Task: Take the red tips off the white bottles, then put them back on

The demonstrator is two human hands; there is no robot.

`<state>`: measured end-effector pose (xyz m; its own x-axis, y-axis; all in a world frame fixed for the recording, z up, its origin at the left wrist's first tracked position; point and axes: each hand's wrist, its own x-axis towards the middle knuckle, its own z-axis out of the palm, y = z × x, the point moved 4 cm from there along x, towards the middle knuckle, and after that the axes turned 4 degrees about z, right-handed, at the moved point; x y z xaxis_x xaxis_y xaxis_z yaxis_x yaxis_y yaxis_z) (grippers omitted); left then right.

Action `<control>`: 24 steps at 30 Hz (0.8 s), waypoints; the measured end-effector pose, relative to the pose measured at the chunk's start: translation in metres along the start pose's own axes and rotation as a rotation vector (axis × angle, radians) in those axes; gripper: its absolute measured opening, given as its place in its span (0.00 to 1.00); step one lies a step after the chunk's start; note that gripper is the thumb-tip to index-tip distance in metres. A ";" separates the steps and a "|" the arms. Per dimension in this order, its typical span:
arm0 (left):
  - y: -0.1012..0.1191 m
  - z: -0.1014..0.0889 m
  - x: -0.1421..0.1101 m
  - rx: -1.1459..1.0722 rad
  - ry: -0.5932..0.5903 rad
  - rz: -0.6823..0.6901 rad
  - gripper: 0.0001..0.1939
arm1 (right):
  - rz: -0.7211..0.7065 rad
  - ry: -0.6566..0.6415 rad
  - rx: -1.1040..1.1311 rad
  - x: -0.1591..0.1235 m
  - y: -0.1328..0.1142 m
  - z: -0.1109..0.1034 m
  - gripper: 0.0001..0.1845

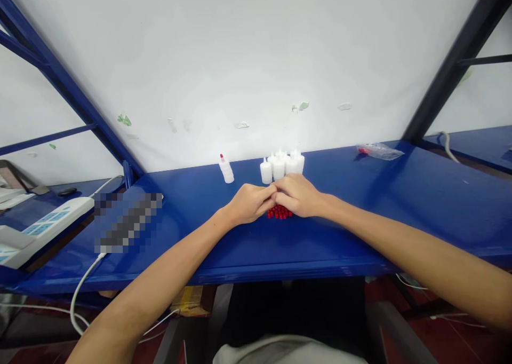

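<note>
My left hand (248,203) and my right hand (299,195) meet at the fingertips above a small pile of red caps (280,212) on the blue table. Both hands are closed, fingers pressed together. Whatever sits between the fingertips, if anything, is hidden. Just behind them stands a cluster of several white squeeze bottles (279,167) with bare nozzle tips. Off to the left, a single white bottle with a red cap (226,169) stands apart from the cluster. My hands cover part of the red pile.
A clear plastic bag (379,151) with something red inside lies at the back right of the blue table (344,246). A blurred-out dark device (130,222) with a white cable lies at left, near a white power strip (50,228). Blue shelf posts flank the table; a white wall stands behind.
</note>
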<state>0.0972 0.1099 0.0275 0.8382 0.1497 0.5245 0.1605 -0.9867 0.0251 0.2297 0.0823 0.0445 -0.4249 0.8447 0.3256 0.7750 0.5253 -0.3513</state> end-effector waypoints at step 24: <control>-0.075 -0.025 -0.031 0.094 -0.002 -0.644 0.23 | 0.226 0.137 0.336 0.008 0.051 0.009 0.24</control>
<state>0.0460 0.1777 0.0301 0.5603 0.7095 0.4275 0.6760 -0.6899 0.2590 0.2620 0.1169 0.0208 -0.1775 0.9329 0.3134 0.6363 0.3517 -0.6866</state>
